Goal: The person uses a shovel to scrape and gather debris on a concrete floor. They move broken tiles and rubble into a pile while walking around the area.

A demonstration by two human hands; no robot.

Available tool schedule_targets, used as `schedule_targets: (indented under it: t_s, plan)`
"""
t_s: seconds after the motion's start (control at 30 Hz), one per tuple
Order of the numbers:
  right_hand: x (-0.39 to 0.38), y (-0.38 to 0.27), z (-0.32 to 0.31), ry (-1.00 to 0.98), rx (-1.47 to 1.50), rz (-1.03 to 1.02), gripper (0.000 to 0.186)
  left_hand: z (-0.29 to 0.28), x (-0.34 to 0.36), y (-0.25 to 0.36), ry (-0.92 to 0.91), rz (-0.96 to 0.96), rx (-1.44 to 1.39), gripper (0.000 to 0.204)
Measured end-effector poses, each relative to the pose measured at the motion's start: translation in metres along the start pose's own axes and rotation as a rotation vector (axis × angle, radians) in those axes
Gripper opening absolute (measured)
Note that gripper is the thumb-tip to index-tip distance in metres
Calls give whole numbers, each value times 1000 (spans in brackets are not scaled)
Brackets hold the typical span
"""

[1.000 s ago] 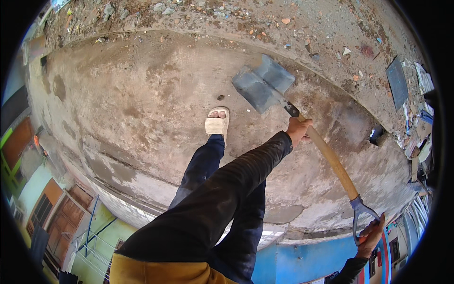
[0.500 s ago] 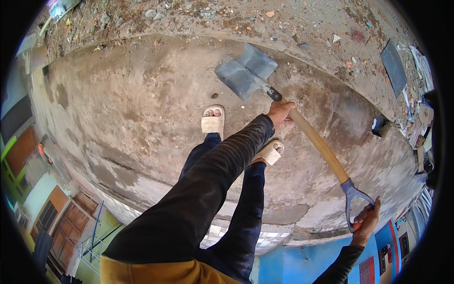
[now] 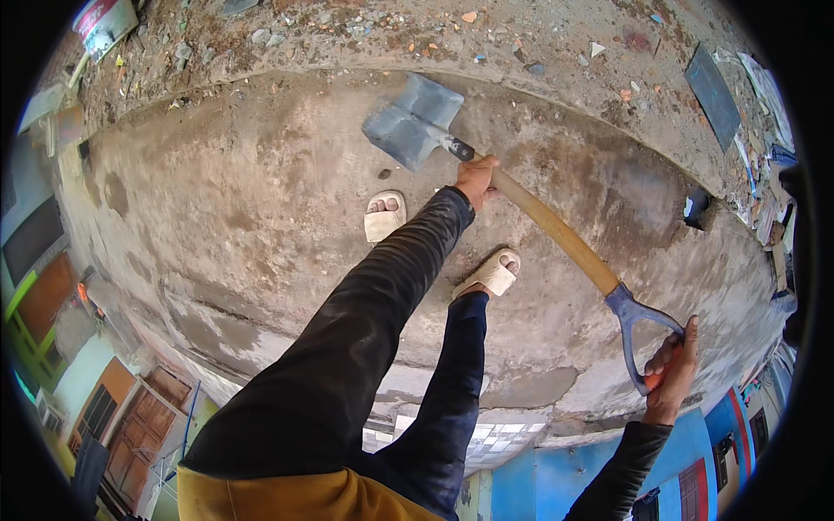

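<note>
A shovel (image 3: 556, 224) slants across the view, its grey metal blade (image 3: 413, 120) toward the far side and its wooden shaft running down to the right. My left hand (image 3: 478, 180) is closed round the shaft just behind the blade's socket. At the near end, my right hand (image 3: 675, 369) wraps the orange grip of the blue-grey D-shaped handle (image 3: 627, 326). The blade looks bare and is over the concrete near the raised edge; whether it touches the ground I cannot tell. My feet in cream slides (image 3: 493, 273) stand left of the shaft.
Beyond the concrete slab (image 3: 261, 182) lies a strip of dirt and rubble (image 3: 417, 39). A bucket (image 3: 106, 30) stands at the far left. A dark flat sheet (image 3: 714, 97) and scraps lie at the right. A small dark hole (image 3: 695, 208) is near the slab's right edge.
The shovel has shifted left and slightly away from me, with both hands keeping their hold. My left arm has moved left with it. The right hand has risen a little.
</note>
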State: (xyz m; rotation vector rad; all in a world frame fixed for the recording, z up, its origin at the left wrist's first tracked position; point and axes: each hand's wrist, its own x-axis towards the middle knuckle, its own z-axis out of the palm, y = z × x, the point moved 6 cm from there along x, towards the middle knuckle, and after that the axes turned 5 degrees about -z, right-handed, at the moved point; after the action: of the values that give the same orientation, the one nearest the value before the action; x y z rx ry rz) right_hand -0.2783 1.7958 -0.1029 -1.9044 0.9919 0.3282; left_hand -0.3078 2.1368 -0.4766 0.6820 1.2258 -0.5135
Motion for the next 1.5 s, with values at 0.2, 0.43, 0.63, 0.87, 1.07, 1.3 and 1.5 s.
schedule_targets:
  t_s: [0.2,0.43,0.63,0.87,1.07,1.3,1.5]
  plan:
    - [-38,15,-25,9,41,-62,52,-2,-24,-28,0,-43,0,32]
    - [-22,-14,4,122,-3,13,51,5,-27,2,-41,-62,3,35]
    - [-48,-3,54,15,3,-20,50,-63,-7,28,-8,-1,87,35]
    - [-88,28,-18,67,27,-37,56,-46,-66,1,-79,-109,188,37]
    - [-64,-12,24,241,-51,68,52,-31,-29,5,-69,-59,93,38]
    - [-93,-14,56,79,-49,-69,53,-79,-20,30,-23,-10,35,40]
    - [-128,32,6,119,55,41,56,-75,-66,20,-35,-13,229,41]
